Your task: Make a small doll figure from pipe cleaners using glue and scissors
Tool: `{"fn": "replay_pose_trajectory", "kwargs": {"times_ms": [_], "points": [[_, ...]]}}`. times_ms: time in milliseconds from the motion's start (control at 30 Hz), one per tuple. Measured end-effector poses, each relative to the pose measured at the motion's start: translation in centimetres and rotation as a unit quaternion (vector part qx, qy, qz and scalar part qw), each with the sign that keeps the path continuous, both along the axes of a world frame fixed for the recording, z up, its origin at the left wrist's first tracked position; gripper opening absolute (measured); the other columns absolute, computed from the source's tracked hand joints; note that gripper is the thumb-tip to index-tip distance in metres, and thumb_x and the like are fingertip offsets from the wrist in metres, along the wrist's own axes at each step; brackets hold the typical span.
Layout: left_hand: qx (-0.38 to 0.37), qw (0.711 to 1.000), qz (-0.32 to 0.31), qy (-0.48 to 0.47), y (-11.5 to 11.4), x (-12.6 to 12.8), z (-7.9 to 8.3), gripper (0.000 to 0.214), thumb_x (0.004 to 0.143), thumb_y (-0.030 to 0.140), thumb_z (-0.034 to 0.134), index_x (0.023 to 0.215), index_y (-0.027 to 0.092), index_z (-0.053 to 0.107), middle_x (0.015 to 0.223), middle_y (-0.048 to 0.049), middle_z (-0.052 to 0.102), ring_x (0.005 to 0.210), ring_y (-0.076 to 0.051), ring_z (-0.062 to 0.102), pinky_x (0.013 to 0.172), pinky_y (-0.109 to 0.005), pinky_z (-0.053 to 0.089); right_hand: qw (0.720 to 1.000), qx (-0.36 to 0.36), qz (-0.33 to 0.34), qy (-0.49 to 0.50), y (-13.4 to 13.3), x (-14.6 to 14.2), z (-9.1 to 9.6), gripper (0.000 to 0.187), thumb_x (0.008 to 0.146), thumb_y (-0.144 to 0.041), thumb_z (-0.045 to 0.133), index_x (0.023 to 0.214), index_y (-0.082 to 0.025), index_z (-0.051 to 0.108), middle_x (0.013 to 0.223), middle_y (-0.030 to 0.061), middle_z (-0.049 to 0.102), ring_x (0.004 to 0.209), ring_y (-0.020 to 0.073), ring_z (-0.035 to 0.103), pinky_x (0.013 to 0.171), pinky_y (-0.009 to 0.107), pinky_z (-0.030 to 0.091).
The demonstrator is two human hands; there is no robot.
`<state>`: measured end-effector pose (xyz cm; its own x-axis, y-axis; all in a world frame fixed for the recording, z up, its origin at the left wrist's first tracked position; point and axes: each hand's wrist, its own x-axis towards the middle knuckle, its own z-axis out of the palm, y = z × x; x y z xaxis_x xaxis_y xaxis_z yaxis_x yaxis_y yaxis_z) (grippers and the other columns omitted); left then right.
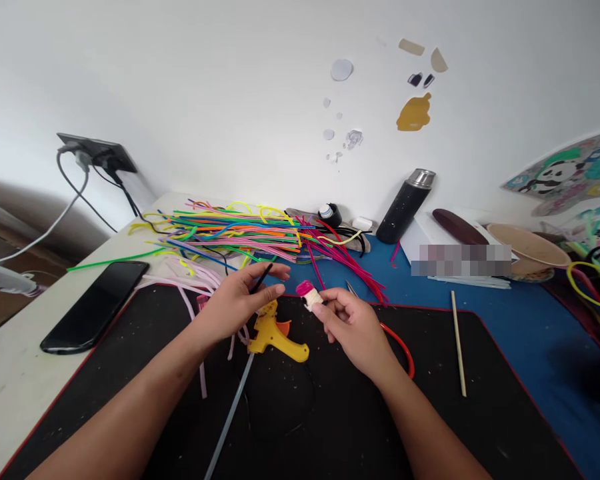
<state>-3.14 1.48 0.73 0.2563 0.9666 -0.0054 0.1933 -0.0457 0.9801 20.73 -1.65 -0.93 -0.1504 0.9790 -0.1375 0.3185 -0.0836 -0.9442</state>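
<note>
My left hand (237, 297) is closed round a thin black strip (261, 277), perhaps a piece of pipe cleaner, which pokes up between thumb and fingers. In my right hand (357, 327) a small cream and magenta craft piece (310, 295) is pinched between thumb and fingertips, its magenta end up. The hands are apart, with the held pieces a short way from each other. Below them a yellow glue gun (280, 340) with an orange trigger lies on the black mat (350, 427). A long translucent glue stick (230, 417) sticks out of its back end.
Behind the hands lies a large pile of coloured pipe cleaners (235, 230). A black phone (97, 307) is at left. A red-handled tool (407, 353) lies partly behind my right hand. Rightward are a wooden stick (459, 343), a black flask (405, 208) and a bowl (527, 243).
</note>
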Motion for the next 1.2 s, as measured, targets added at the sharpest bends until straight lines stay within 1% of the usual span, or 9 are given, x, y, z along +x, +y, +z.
{"fn": "replay_pose_trajectory", "kwargs": {"times_ms": [167, 233, 367, 467, 567, 700, 833, 1033, 1200], "points": [[0.009, 0.999, 0.026, -0.043, 0.1, 0.0, 0.2, 0.054, 0.085, 0.060, 0.077, 0.120, 0.019, 0.071, 0.113, -0.0071, 0.071, 0.104, -0.025, 0.064, 0.091, -0.035, 0.052, 0.978, 0.093, -0.069, -0.175, 0.8, 0.8, -0.1, 0.033, 0.096, -0.054, 0.064, 0.102, -0.023, 0.073, 0.060, -0.0055, 0.050, 0.057, 0.0160, 0.050, 0.055, 0.028, 0.033], [0.013, 0.999, 0.022, -0.040, 0.0, 0.0, 0.1, 0.052, 0.090, 0.063, 0.071, 0.118, 0.019, 0.070, 0.110, -0.0071, 0.070, 0.102, -0.024, 0.063, 0.088, -0.033, 0.051, 0.968, 0.101, -0.065, -0.220, 0.9, 0.7, -0.2, 0.033, 0.097, -0.053, 0.062, 0.102, -0.023, 0.074, 0.059, -0.0057, 0.049, 0.056, 0.0162, 0.050, 0.055, 0.028, 0.031], [0.006, 1.000, 0.021, -0.018, -0.1, -0.1, -0.6, 0.048, 0.101, 0.063, 0.054, 0.117, 0.020, 0.069, 0.090, -0.0013, 0.060, 0.078, -0.016, 0.054, 0.068, -0.025, 0.044, 0.946, 0.101, -0.034, -0.307, 1.0, 0.2, -0.4, 0.027, 0.098, -0.048, 0.063, 0.101, -0.024, 0.076, 0.060, -0.0045, 0.054, 0.055, 0.0162, 0.050, 0.054, 0.029, 0.027], [0.018, 1.000, 0.008, -0.008, -0.1, -0.2, -0.8, 0.043, 0.103, 0.059, 0.052, 0.104, 0.019, 0.069, 0.080, 0.0019, 0.053, 0.071, -0.013, 0.049, 0.064, -0.024, 0.040, 0.933, 0.091, -0.019, -0.348, 1.0, 0.0, -0.5, 0.024, 0.099, -0.045, 0.064, 0.103, -0.025, 0.076, 0.063, -0.0032, 0.060, 0.056, 0.0166, 0.052, 0.054, 0.029, 0.026], [0.041, 0.999, 0.002, 0.028, -0.2, 0.0, -0.4, 0.041, 0.103, 0.056, 0.054, 0.092, 0.019, 0.069, 0.079, 0.0010, 0.058, 0.072, -0.014, 0.053, 0.067, -0.025, 0.043, 0.923, 0.080, -0.008, -0.376, 1.1, 0.0, -0.6, 0.022, 0.101, -0.044, 0.064, 0.106, -0.026, 0.076, 0.068, -0.0020, 0.066, 0.060, 0.0176, 0.056, 0.055, 0.029, 0.026], [0.072, 0.993, -0.008, 0.090, -0.3, 0.4, 0.0, 0.037, 0.102, 0.051, 0.055, 0.089, 0.020, 0.070, 0.080, 0.0000, 0.066, 0.076, -0.016, 0.060, 0.072, -0.027, 0.046, 0.913, 0.069, 0.008, -0.403, 1.1, 0.2, -0.6, 0.025, 0.103, -0.045, 0.062, 0.111, -0.026, 0.076, 0.075, 0.0003, 0.071, 0.063, 0.0191, 0.060, 0.056, 0.029, 0.026], [0.094, 0.988, -0.025, 0.123, -0.4, 0.5, 0.0, 0.036, 0.103, 0.046, 0.052, 0.083, 0.020, 0.067, 0.078, 0.0008, 0.066, 0.074, -0.017, 0.061, 0.071, -0.026, 0.046, 0.903, 0.073, 0.021, -0.422, 1.0, 0.4, -0.5, 0.028, 0.104, -0.045, 0.061, 0.119, -0.025, 0.075, 0.077, 0.0020, 0.074, 0.067, 0.0212, 0.064, 0.057, 0.029, 0.027], [0.095, 0.986, -0.033, 0.135, -0.5, 0.4, -0.1, 0.036, 0.104, 0.046, 0.051, 0.087, 0.020, 0.068, 0.078, 0.0006, 0.067, 0.076, -0.017, 0.064, 0.072, -0.026, 0.047, 0.905, 0.079, 0.011, -0.418, 0.9, 0.7, -0.4, 0.032, 0.103, -0.048, 0.061, 0.121, -0.027, 0.076, 0.078, 0.0026, 0.075, 0.068, 0.0220, 0.066, 0.057, 0.029, 0.030], [0.070, 0.989, -0.029, 0.127, -0.5, 0.5, -0.3, 0.036, 0.103, 0.049, 0.051, 0.109, 0.021, 0.072, 0.077, 0.0018, 0.065, 0.071, -0.016, 0.062, 0.067, -0.025, 0.047, 0.917, 0.100, -0.017, -0.386, 0.9, 1.0, -0.3, 0.026, 0.101, -0.042, 0.062, 0.110, -0.026, 0.079, 0.071, 0.0017, 0.071, 0.064, 0.0206, 0.063, 0.057, 0.029, 0.031]]}}
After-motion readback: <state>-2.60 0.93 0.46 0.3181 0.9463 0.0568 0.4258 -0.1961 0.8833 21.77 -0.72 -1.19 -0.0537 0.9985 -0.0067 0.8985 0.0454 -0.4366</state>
